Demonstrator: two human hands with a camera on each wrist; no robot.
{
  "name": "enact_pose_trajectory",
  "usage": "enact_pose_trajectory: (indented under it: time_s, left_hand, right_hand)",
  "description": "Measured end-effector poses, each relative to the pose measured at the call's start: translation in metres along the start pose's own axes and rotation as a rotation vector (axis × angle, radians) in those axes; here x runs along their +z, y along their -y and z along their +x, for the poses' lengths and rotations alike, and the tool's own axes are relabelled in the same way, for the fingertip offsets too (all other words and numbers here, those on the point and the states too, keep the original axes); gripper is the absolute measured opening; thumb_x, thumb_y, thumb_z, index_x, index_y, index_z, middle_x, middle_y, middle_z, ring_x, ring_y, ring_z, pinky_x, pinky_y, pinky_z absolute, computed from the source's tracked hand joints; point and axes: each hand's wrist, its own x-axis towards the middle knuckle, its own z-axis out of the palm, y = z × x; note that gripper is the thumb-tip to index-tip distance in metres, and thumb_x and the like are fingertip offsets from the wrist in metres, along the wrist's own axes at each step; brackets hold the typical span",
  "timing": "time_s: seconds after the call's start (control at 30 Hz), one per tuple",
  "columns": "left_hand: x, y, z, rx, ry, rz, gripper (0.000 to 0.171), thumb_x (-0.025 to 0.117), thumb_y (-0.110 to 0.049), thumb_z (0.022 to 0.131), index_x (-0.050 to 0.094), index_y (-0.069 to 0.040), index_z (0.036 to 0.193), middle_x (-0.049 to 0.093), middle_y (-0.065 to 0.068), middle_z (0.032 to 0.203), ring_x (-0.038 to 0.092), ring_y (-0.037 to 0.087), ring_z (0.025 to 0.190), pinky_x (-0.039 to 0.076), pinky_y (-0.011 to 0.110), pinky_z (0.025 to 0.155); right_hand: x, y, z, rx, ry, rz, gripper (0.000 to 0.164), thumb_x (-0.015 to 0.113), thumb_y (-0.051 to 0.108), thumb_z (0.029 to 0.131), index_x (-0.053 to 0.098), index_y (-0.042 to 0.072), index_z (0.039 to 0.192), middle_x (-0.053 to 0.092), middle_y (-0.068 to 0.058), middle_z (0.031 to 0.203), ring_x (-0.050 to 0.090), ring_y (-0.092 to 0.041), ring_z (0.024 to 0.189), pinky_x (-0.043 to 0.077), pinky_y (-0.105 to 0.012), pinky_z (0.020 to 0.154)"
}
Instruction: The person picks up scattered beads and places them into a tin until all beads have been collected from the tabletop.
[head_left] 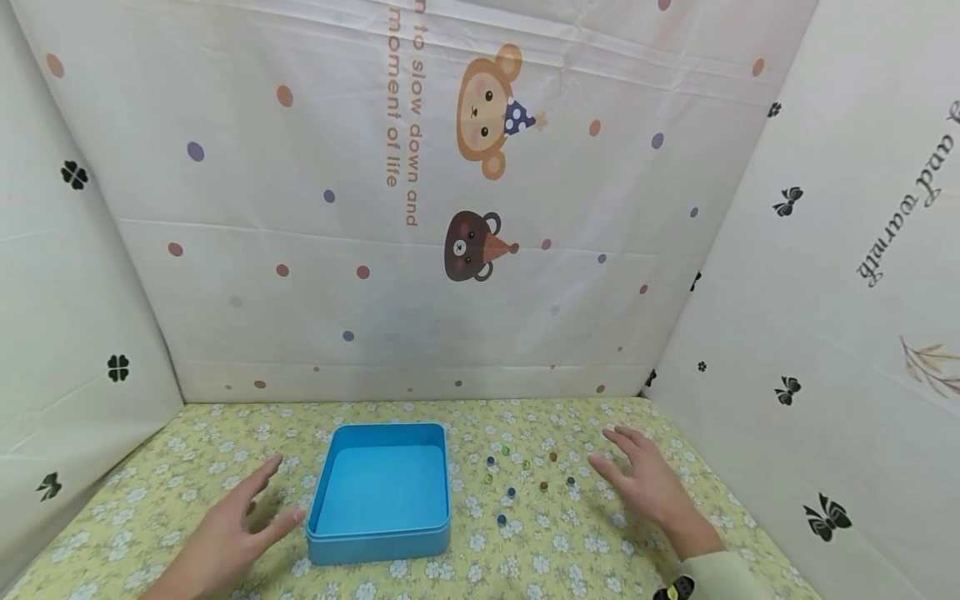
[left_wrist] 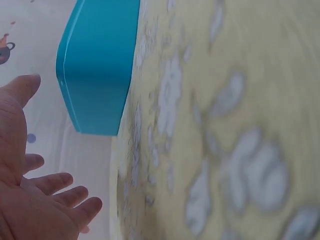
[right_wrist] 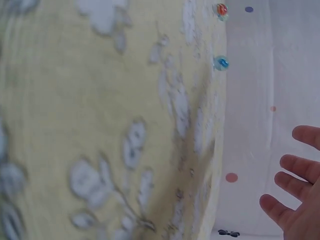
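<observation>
A square blue box [head_left: 386,487] without a lid stands on the table, its inside bare. Several small glass marbles [head_left: 512,492] lie scattered to its right, in blue, green, yellowish and orange. Left of the box hovers my left hand [head_left: 232,525], fingers extended and thumb apart, holding nothing; the left wrist view has the box wall [left_wrist: 95,70] beyond the thumb. My right hand [head_left: 648,483] is to the right of the marbles, fingers spread and holding nothing. In the right wrist view, an orange marble [right_wrist: 220,10] and a blue marble [right_wrist: 221,63] lie beyond that hand.
A yellow cloth with white flowers [head_left: 570,550] covers the table. Behind it hangs a pale printed curtain [head_left: 337,292] with dots and animal faces. More white cloth [head_left: 750,333] closes off the right side, and a similar one [head_left: 67,275] the left.
</observation>
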Motion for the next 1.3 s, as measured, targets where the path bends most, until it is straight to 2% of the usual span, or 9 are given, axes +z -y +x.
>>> enact_pose_trajectory:
  time_s: [0.1, 0.13, 0.23, 0.4, 0.57, 0.77, 0.9, 1.1, 1.3]
  left_hand:
    - [0.005, 0.001, 0.001, -0.009, 0.020, -0.088, 0.105, 0.058, -0.068, 0.096, 0.003, -0.015, 0.167, 0.018, 0.030, 0.167, 0.028, 0.060, 0.146, 0.053, 0.066, 0.114]
    - [0.007, 0.002, 0.002, -0.006, 0.015, -0.095, 0.102, 0.058, -0.066, 0.097, 0.004, -0.014, 0.167, 0.021, 0.030, 0.166, 0.033, 0.059, 0.144, 0.056, 0.061, 0.112]
    - [0.012, 0.001, 0.002, -0.013, 0.016, -0.138, 0.100, 0.060, -0.062, 0.098, 0.007, -0.013, 0.167, 0.025, 0.032, 0.163, 0.039, 0.058, 0.140, 0.060, 0.056, 0.109]
    - [0.015, -0.005, 0.002, -0.047, 0.036, -0.206, 0.101, 0.069, -0.056, 0.094, 0.013, -0.011, 0.166, 0.028, 0.033, 0.162, 0.039, 0.058, 0.141, 0.059, 0.055, 0.111]
    - [0.017, -0.009, 0.000, -0.056, 0.051, -0.251, 0.098, 0.073, -0.047, 0.094, 0.016, -0.008, 0.164, 0.030, 0.034, 0.161, 0.041, 0.057, 0.141, 0.058, 0.053, 0.113]
    - [0.022, -0.011, -0.002, -0.055, 0.068, -0.297, 0.098, 0.075, -0.044, 0.093, 0.019, -0.006, 0.164, 0.033, 0.033, 0.160, 0.045, 0.054, 0.140, 0.059, 0.048, 0.114]
    - [0.023, -0.012, -0.003, -0.045, 0.084, -0.329, 0.095, 0.075, -0.040, 0.094, 0.020, -0.004, 0.163, 0.033, 0.033, 0.160, 0.045, 0.053, 0.140, 0.061, 0.044, 0.113]
    - [0.027, -0.013, -0.005, -0.050, 0.103, -0.363, 0.095, 0.076, -0.040, 0.093, 0.022, -0.004, 0.162, 0.031, 0.034, 0.160, 0.045, 0.055, 0.139, 0.061, 0.045, 0.112]
    - [0.032, -0.017, -0.004, -0.078, 0.093, -0.363, 0.098, 0.079, -0.042, 0.090, 0.025, -0.002, 0.161, 0.033, 0.037, 0.158, 0.047, 0.056, 0.136, 0.065, 0.044, 0.105]
  right_hand:
    - [0.003, 0.003, -0.001, 0.002, 0.004, 0.015, 0.068, 0.056, 0.055, 0.103, 0.053, 0.005, 0.149, 0.043, -0.026, 0.157, 0.041, -0.054, 0.141, 0.043, -0.081, 0.112]
    - [0.003, 0.003, 0.000, 0.007, 0.009, 0.018, 0.068, 0.056, 0.056, 0.103, 0.053, 0.005, 0.149, 0.043, -0.026, 0.157, 0.042, -0.054, 0.141, 0.043, -0.081, 0.112]
    - [0.006, 0.005, 0.000, 0.024, 0.023, 0.032, 0.071, 0.055, 0.059, 0.102, 0.053, 0.005, 0.149, 0.044, -0.026, 0.156, 0.042, -0.053, 0.141, 0.043, -0.080, 0.113]
    - [0.011, 0.005, 0.001, 0.048, 0.017, 0.078, 0.070, 0.056, 0.060, 0.101, 0.056, 0.007, 0.147, 0.048, -0.021, 0.152, 0.046, -0.048, 0.139, 0.048, -0.075, 0.112]
    - [0.015, 0.004, 0.003, 0.094, 0.033, 0.172, 0.067, 0.058, 0.058, 0.101, 0.055, 0.010, 0.148, 0.048, -0.017, 0.149, 0.051, -0.042, 0.136, 0.056, -0.067, 0.109]
    - [0.017, 0.004, 0.005, 0.129, 0.057, 0.263, 0.062, 0.059, 0.054, 0.102, 0.056, 0.012, 0.147, 0.052, -0.015, 0.145, 0.053, -0.037, 0.132, 0.064, -0.055, 0.103]
    - [0.017, 0.007, 0.006, 0.151, 0.080, 0.310, 0.060, 0.062, 0.052, 0.102, 0.057, 0.013, 0.146, 0.056, -0.014, 0.140, 0.057, -0.031, 0.126, 0.065, -0.049, 0.100]
    - [0.017, 0.008, 0.008, 0.216, 0.137, 0.359, 0.063, 0.067, 0.055, 0.097, 0.060, 0.014, 0.144, 0.061, -0.011, 0.136, 0.064, -0.026, 0.116, 0.069, -0.040, 0.087]
    - [0.020, 0.007, 0.009, 0.258, 0.174, 0.398, 0.059, 0.073, 0.049, 0.095, 0.064, 0.013, 0.140, 0.066, -0.009, 0.129, 0.066, -0.021, 0.110, 0.069, -0.038, 0.084]
